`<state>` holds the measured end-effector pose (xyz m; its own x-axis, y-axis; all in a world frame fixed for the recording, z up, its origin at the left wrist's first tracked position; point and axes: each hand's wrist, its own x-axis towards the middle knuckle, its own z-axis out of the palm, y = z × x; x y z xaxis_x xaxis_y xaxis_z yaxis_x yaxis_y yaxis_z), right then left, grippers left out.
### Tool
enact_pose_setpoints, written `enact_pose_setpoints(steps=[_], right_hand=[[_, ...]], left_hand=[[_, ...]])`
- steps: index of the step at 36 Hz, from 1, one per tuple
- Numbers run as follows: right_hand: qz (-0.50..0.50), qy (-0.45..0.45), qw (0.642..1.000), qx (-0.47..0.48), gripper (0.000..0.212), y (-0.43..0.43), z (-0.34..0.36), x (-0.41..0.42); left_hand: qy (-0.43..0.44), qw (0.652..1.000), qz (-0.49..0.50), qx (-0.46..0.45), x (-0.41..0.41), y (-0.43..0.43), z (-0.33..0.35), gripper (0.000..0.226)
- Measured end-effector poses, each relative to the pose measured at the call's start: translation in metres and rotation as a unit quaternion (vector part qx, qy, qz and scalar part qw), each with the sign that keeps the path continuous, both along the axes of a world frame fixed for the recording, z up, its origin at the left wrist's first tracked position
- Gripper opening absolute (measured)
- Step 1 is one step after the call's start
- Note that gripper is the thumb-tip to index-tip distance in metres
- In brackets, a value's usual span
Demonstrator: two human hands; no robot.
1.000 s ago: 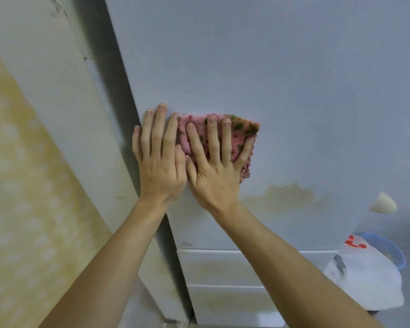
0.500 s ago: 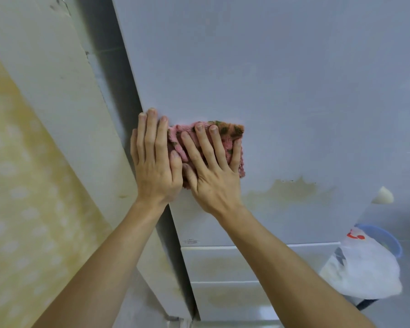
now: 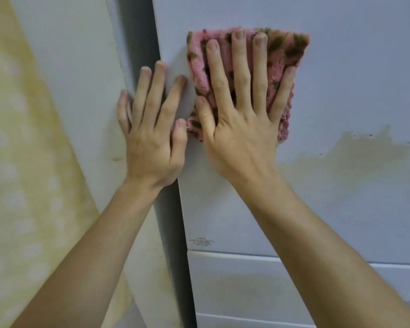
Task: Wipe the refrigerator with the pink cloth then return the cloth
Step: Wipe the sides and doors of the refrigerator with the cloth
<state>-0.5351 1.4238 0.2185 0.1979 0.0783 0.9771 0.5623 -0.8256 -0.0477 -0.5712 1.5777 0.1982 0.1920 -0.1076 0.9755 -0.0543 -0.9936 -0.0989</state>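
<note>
Presently, mid-wipe: pink cloth (image 3: 290, 49) lies folded flat against the refrigerator (image 3: 341, 86) door, high on its left part, pinned there by the right hand (image 3: 239, 129). That hand is spread wide, four fingers straight over the cloth, palm below it on bare door; it presses and grips nothing. Left hand (image 3: 152, 140) is also flat and uncurled, braced on the door's left edge, thumb just beside the cloth's lower corner; contact there cannot be told. Cloth reads as thick, shaggy pile with dark specks: judged soft, light and limp, so it should bunch or slide out from under the fingers if pressure lapses, and drop if released on this vertical face. Best control: palm and fingers over its middle for wiping; for carrying it back, gather a folded edge in a pinch. A yellowish stain (image 3: 355, 157) sits lower right of the cloth, apart from it, apparently not yet wiped. Returning the cloth remains to be done.
</note>
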Motion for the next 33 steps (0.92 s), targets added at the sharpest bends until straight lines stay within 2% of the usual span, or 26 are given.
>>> enact_pose_setpoints(steps=[4, 9, 13, 24, 28, 33], right_hand=[[-0.006, 0.009, 1.0, 0.006, 0.06, 0.009, -0.02, 0.001], [0.005, -0.015, 1.0, 0.016, 0.062, 0.023, -0.055, 0.004], [0.004, -0.042, 0.999, 0.008, 0.063, 0.033, -0.093, 0.009], [0.019, -0.063, 0.998, 0.003, 0.063, 0.034, -0.199, 0.012], [0.013, -0.078, 0.997, 0.003, 0.066, 0.033, -0.193, 0.013], [-0.004, -0.097, 0.995, -0.02, 0.073, 0.033, -0.146, 0.018]], left_hand=[[-0.027, 0.999, 0.016, 0.008, 0.002, 0.008, -0.017, 0.054], [-0.035, 0.999, 0.012, -0.029, 0.002, 0.017, -0.057, 0.056], [-0.031, 0.997, -0.008, -0.077, 0.002, 0.023, -0.086, 0.06], [-0.037, 0.995, 0.002, -0.094, 0.006, 0.042, -0.137, 0.065], [-0.048, 0.996, 0.005, -0.079, 0.008, 0.048, -0.142, 0.064], [-0.064, 0.996, 0.014, -0.064, 0.01, 0.057, -0.132, 0.064]])
